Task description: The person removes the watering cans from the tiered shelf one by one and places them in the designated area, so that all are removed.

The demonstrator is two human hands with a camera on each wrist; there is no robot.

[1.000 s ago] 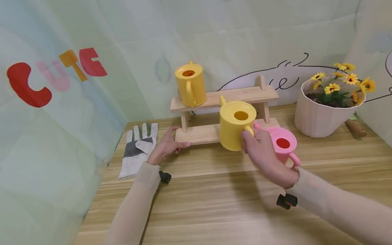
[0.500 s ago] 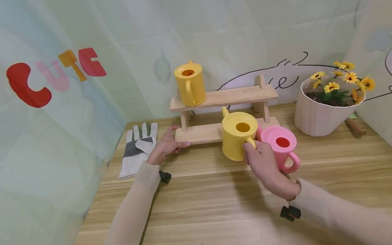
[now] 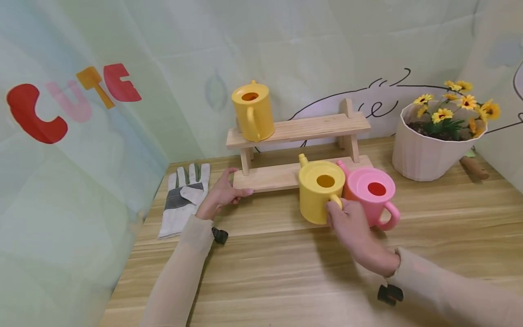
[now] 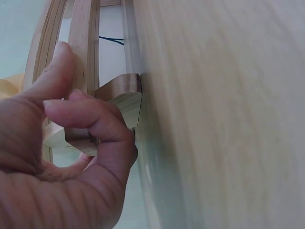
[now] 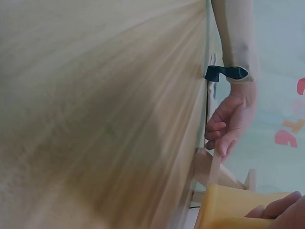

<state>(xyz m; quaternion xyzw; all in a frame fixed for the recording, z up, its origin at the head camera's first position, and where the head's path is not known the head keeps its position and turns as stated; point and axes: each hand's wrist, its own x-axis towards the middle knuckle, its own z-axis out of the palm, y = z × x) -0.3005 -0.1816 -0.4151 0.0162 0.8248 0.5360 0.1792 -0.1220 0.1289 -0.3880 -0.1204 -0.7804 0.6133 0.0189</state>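
My right hand grips the handle of a yellow watering can, upright in front of the lower step. Its yellow wall shows at the bottom of the right wrist view. Whether its base meets the table is unclear. Just right of it, a pink watering can overlaps the stand's right end. My left hand holds the left end of the two-step wooden stand, thumb on the lower step; in the left wrist view its fingers curl at the wood. A second yellow watering can stands on the upper step's left.
A grey and white work glove lies left of the stand. At the right is a white pot of yellow flowers, with a wooden handle beside it. A printed cloth hangs behind the wood-grain table.
My right hand has brought the yellow watering can down and towards me, slightly right, away from the stand. The pink can's spout shows more fully now. My left hand stays on the stand.
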